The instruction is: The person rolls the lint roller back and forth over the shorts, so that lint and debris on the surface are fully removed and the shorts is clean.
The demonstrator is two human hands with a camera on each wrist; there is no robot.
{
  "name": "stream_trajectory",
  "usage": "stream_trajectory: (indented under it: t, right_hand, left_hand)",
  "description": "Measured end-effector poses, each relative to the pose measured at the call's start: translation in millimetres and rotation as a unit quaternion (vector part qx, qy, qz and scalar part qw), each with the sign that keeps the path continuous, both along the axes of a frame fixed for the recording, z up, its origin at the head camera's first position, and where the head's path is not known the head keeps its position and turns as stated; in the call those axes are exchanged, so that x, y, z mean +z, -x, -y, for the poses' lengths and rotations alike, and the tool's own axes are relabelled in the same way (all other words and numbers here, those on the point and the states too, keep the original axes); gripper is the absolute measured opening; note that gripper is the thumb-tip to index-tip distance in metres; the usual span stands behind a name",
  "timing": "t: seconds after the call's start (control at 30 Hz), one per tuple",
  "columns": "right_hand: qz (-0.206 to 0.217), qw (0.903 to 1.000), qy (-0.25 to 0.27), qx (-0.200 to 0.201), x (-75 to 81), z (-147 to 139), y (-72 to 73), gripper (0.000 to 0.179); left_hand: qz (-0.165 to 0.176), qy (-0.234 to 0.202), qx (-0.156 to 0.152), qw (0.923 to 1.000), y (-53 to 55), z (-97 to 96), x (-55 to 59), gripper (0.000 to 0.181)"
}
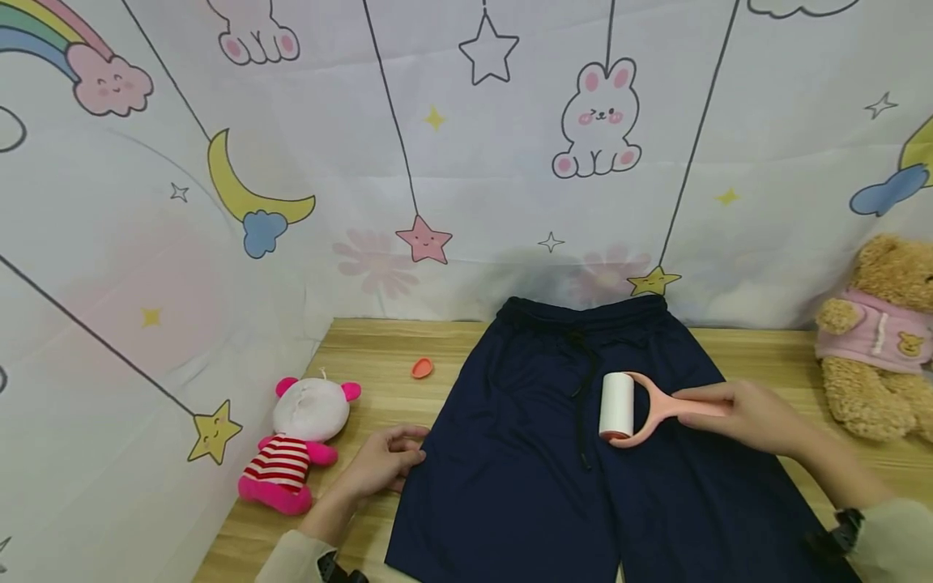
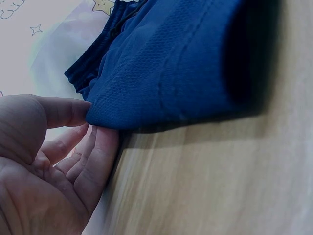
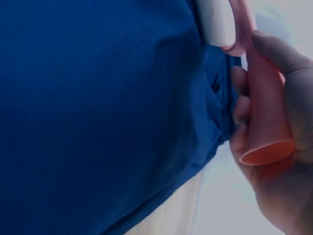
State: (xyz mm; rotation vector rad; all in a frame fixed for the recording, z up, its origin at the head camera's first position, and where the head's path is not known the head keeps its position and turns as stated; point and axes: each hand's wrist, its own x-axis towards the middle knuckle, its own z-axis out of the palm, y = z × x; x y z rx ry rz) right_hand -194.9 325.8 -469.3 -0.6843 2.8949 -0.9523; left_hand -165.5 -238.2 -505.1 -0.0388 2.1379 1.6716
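Navy blue shorts (image 1: 525, 453) lie spread on the wooden table, waistband toward the wall, a black drawstring (image 1: 583, 413) hanging from it. My right hand (image 1: 751, 417) grips the hollow coral-pink handle of a lint roller (image 3: 266, 107). The roller's white cylinder (image 1: 617, 405) is over the shorts' upper right part; whether it presses on the cloth I cannot tell. At the shorts' left side edge, my left hand (image 1: 382, 465) pinches the cloth, thumb (image 2: 68, 112) above and fingers beneath, as the left wrist view shows.
A small orange-red cap-like piece (image 1: 422, 368) lies on the table (image 1: 379, 340) left of the shorts. A pink and white plush toy (image 1: 313, 413) leans at the left edge, and a teddy bear (image 1: 875, 348) sits at the right. Behind hangs a printed cloth (image 1: 496, 170).
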Motion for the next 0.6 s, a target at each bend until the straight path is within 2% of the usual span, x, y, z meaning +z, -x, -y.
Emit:
stream_trajectory:
  t: [0.2,0.4,0.6]
  right_hand:
    - [0.01,0.9998,0.016,0.0,-1.0,3.0,-2.0,0.034]
    - [0.023,0.9994,0.027,-0.005,2.6,-6.1,-14.5,0.034]
    - [0.061,0.9929,0.09,0.047,4.5,-14.7,-33.6,0.031]
  left_hand:
    - [0.0,-0.003,-0.005,1.0,0.5,0.4,0.4,0.044]
    - [-0.001,-0.003,-0.007,1.0,0.3,-0.1,1.4,0.043]
    - [-0.005,-0.005,-0.005,1.0,-0.3,-0.5,2.0,0.043]
